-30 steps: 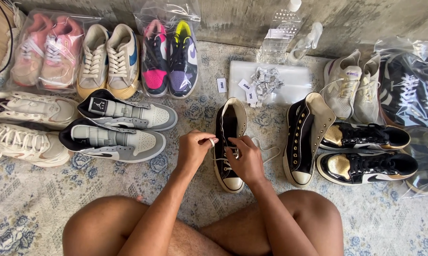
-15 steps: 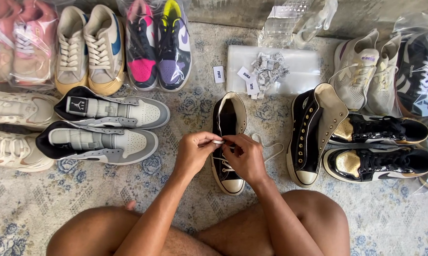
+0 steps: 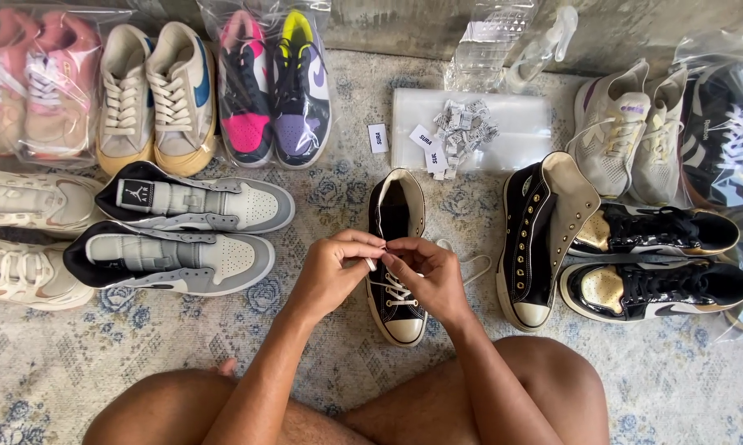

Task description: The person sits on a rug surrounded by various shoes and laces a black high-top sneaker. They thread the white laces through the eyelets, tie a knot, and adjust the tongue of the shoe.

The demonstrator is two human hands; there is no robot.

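Two hands meet over one black high-top sneaker [image 3: 397, 255] that lies on the patterned rug [image 3: 42, 363] just ahead of the person's folded knees, its white toe cap pointing back at them. The left hand [image 3: 336, 272] and the right hand [image 3: 425, 276] both pinch the white lace [image 3: 398, 290] above the eyelets, fingers curled in tight and fingertips almost touching each other; the hands cover the middle of the shoe, so how far the lacing runs cannot be made out.

One matching black high-top [image 3: 540, 239] lies just to the right, unlaced, its tongue flopped open. Beyond it sit two black-and-gold sneakers [image 3: 656, 264], partly under clear plastic. Left of the hands lie two grey-and-white high-tops [image 3: 182, 231] side by side, and past them two cream shoes [image 3: 17, 239] cut off by the frame edge.

Along the wall stand two pink shoes in a bag [image 3: 30, 86], two beige sneakers [image 3: 153, 95], a bagged pair in pink and purple [image 3: 274, 86], two pale grey trainers [image 3: 631, 132], and a dark bagged shoe [image 3: 730, 136] hard to read through the glare. A stack of clear bags [image 3: 511, 136] carries a heap of small tags [image 3: 464, 128].
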